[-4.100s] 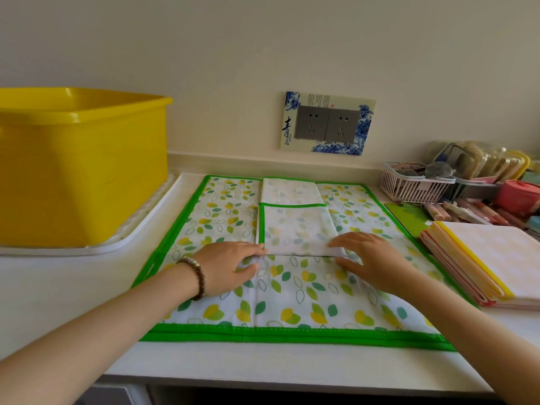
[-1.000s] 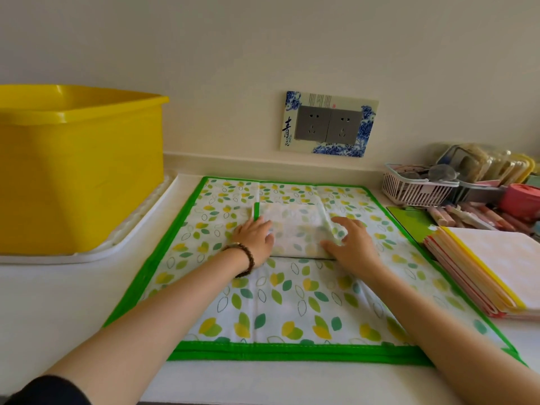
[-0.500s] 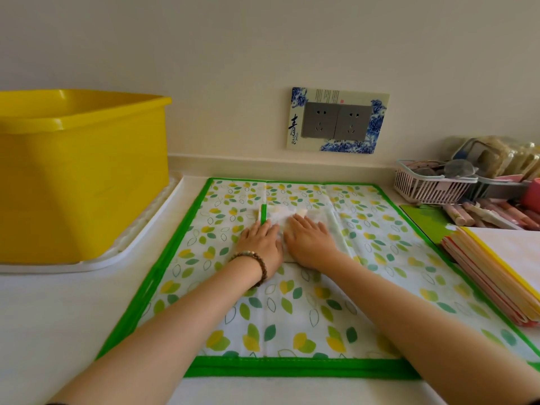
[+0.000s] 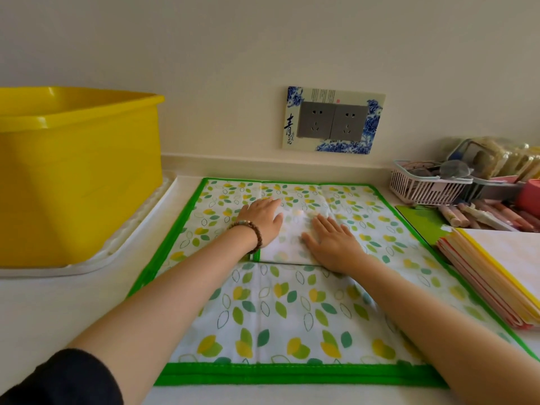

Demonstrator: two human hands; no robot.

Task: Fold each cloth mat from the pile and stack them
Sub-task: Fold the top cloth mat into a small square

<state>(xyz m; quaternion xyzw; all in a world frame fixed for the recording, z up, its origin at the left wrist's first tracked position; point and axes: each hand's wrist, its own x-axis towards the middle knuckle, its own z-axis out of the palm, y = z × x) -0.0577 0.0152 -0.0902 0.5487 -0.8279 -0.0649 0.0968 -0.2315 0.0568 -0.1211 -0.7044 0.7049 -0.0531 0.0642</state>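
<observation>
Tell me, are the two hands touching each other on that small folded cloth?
Apart. The head view shows the left hand and the right hand both pressing flat on the folded cloth, with a strip of its pale fabric visible between them.

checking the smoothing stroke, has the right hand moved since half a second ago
Yes. The right hand has slid right across the folded mat, from beside the left hand to the mat's right edge.

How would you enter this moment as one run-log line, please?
step: press folded mat flat | left hand: palm down on it | right hand: palm down on it | beneath: spread leaf-print mat | mat stack: right
</observation>
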